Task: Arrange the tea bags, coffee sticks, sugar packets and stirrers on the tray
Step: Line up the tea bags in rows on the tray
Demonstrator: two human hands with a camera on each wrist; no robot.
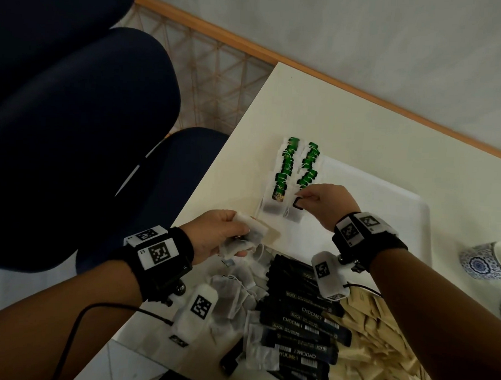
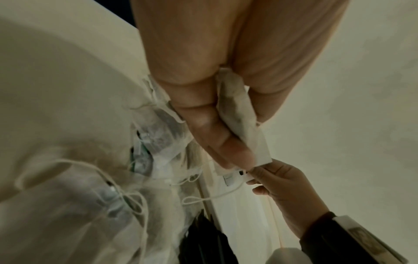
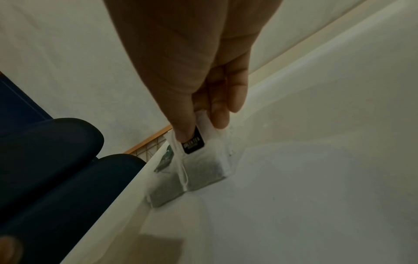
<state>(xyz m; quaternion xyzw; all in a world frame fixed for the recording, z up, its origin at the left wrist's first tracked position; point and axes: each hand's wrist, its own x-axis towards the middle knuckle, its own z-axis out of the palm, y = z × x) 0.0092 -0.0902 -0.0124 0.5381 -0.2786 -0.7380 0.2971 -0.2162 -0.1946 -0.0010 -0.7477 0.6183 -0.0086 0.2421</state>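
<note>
Two rows of tea bags [image 1: 290, 174] with green tags lie on the left end of the white tray [image 1: 386, 201]. My right hand [image 1: 309, 196] pinches a tea bag [image 3: 203, 160] by its top and dark tag, its lower end resting on the tray at the near end of the right row. My left hand [image 1: 230, 232] grips a bunch of tea bags [image 2: 239, 117] above the tray's near left corner. In front of the tray lie loose tea bags [image 1: 233, 298], black coffee sticks [image 1: 304, 321] and brown sugar packets [image 1: 380, 353]. No stirrers are visible.
The cream table [image 1: 361, 123] ends at a left edge beside a dark blue chair [image 1: 73, 139]. A blue-patterned cup [image 1: 484, 263] stands right of the tray. A white wall and wooden skirting run behind the table.
</note>
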